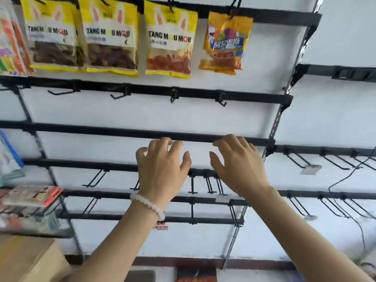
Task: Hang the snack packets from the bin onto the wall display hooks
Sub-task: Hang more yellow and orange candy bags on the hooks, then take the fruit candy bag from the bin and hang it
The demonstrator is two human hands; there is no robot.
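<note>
**Both hands empty at the rack**

Left hand (162,167) and right hand (238,165) are raised side by side, fingers spread, holding nothing, in front of a bare black rail (122,132). Four snack packets (169,40) already hang along the top row, orange one (224,42) furthest right. Empty hooks (174,96) just below them.

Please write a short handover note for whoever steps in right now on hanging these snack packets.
Left hand: empty, fingers spread, raised before the rack; bead bracelet on its wrist.
Right hand: empty, open, beside it.
Done: three yellow packets and one orange packet hang on the top rail.
Left: the second-rail hooks and the lower hooks are bare.
The bin is not in view; fetch the next packet from it.
</note>
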